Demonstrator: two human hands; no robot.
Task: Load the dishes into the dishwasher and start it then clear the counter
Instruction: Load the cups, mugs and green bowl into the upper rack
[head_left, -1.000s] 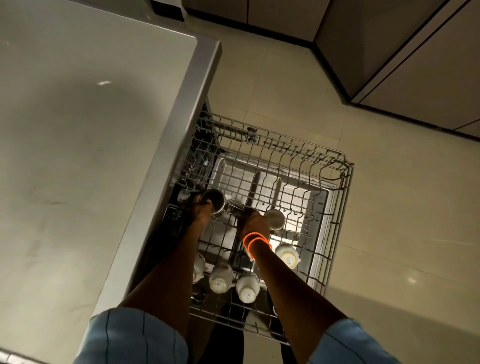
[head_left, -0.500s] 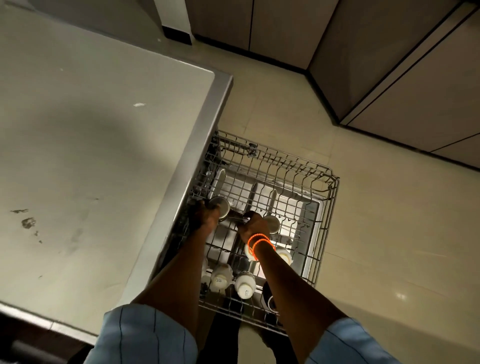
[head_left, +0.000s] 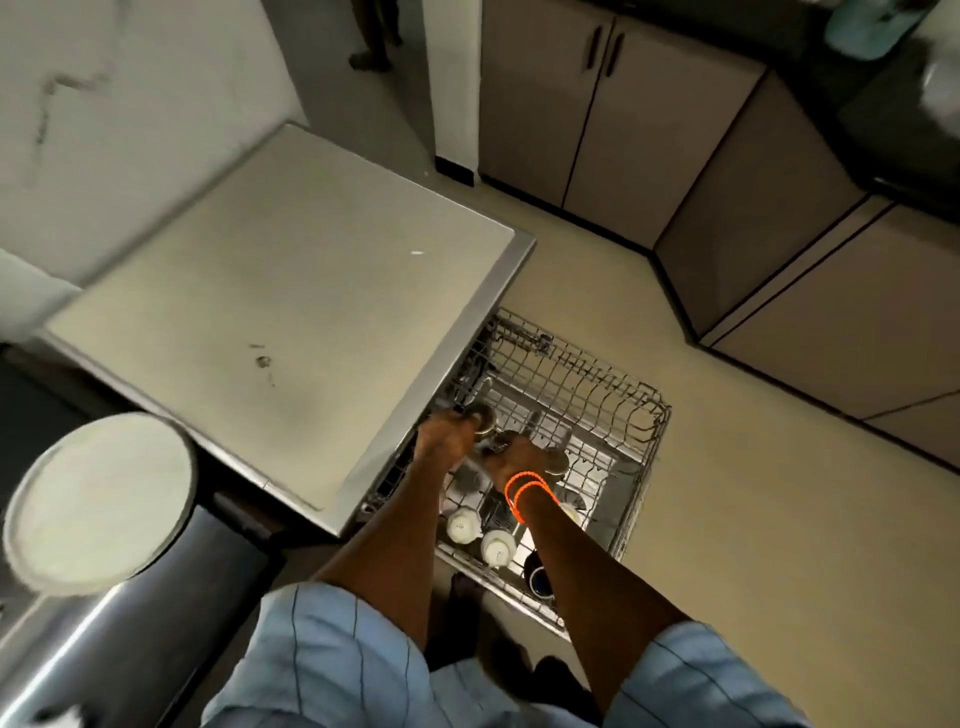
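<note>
both hands' fingers grip steel cups (head_left: 483, 418) over the wire rack (head_left: 597, 384), white cups (head_left: 462, 525) nearby, counter (head_left: 291, 312) alongside

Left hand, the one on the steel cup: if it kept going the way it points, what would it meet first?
Likely the steel cup that the left hand holds, then the rack wires under the counter edge; depth is unclear.

A pale steel-edged counter (head_left: 291, 291) fills the middle left. Beyond its far corner stands a white marbled wall (head_left: 119, 104). Right of the counter spreads a beige tiled floor (head_left: 779, 519), bordered by grey-brown cabinet doors (head_left: 597, 98) with dark handles, running along under a dark worktop (head_left: 904, 130). Light is dim.
</note>
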